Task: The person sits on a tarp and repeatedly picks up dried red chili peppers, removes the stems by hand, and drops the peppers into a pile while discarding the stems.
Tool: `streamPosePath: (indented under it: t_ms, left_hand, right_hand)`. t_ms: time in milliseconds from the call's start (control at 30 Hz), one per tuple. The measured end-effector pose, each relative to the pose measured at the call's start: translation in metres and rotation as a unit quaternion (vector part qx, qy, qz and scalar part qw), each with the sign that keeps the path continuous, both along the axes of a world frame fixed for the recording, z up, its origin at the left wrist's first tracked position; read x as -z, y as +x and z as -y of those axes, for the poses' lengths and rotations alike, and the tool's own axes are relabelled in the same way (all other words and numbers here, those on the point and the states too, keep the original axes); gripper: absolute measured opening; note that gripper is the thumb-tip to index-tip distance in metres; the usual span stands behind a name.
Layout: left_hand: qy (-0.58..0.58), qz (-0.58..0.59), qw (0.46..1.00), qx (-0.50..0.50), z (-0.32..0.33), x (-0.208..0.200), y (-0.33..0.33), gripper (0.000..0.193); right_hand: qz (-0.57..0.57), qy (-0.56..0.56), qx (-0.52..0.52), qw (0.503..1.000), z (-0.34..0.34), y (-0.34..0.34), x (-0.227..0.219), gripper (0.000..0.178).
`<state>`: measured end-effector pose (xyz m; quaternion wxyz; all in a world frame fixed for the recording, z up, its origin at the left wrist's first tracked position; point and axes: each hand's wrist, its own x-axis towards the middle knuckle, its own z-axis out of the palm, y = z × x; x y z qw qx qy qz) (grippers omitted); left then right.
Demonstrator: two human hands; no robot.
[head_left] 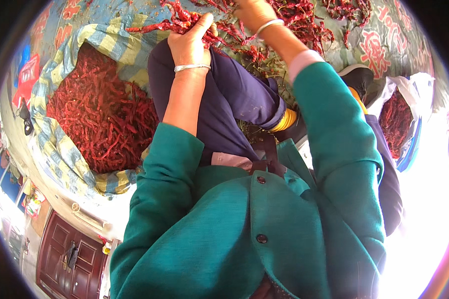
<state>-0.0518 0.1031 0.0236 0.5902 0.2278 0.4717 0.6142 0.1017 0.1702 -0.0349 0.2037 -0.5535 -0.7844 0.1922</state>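
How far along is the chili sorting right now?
Done: the striped sack on the left already holds a deep heap of red chilies. In hand: the left hand grips a bunch of chilies, and the right hand reaches into the loose pile. Left: that pile on the sheet looks large.

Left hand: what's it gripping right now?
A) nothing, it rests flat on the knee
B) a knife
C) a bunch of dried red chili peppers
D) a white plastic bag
C: the left hand is closed around a bunch of dried red chili peppers above the knee, with the striped sack of chilies lying to its left.
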Motion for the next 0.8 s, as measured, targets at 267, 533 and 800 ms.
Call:
streamPosePath:
  t_ms: [267, 533, 800]
  left_hand:
    - [-0.073, 0.0, 0.991, 0.113, 0.008, -0.003, 0.013, 0.015]
    - [-0.057, -0.052, 0.982, 0.171, 0.014, -0.009, 0.011, 0.017]
    - [-0.025, -0.081, 0.995, 0.059, 0.011, -0.016, -0.018, 0.016]
  right_hand:
    - [-0.205, 0.101, -0.201, 0.953, 0.035, 0.048, -0.061, 0.03]
    - [-0.193, -0.034, -0.069, 0.978, 0.04, 0.025, -0.073, 0.025]
    - [-0.189, -0.045, 0.195, 0.961, -0.006, 0.057, -0.04, 0.003]
